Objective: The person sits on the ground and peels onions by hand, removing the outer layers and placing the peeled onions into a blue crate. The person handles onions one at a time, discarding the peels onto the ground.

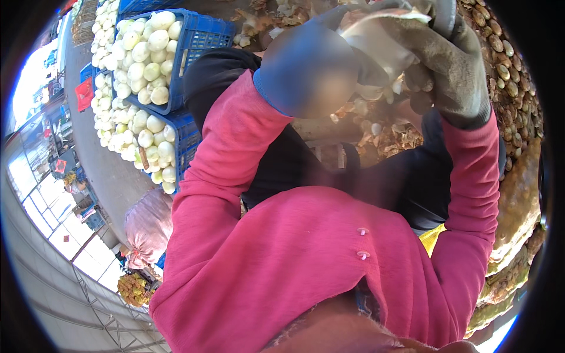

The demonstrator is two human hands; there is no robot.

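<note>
Near the top, my left hand (326, 61), in a glove with a blue cuff, is blurred and partly hidden by a hazy round patch over the view. Beside it, my right hand (454, 66), in a dirty grey glove, has its fingers curled and its thumb along a pale, onion-like piece (379, 42). That piece lies between both hands and is too blurred to name surely. A grey, shiny curved thing (446, 17), perhaps part of a tool, shows at the right fingers. How the left fingers close cannot be seen.
Blue plastic crates (205, 37) of peeled white onions (150, 66) stand at left. Unpeeled brown onions (507, 66) are heaped at far right, above filled mesh sacks (514, 207). Loose onion skins (388, 137) litter the floor between my legs. A tied pinkish sack (148, 225) is at lower left.
</note>
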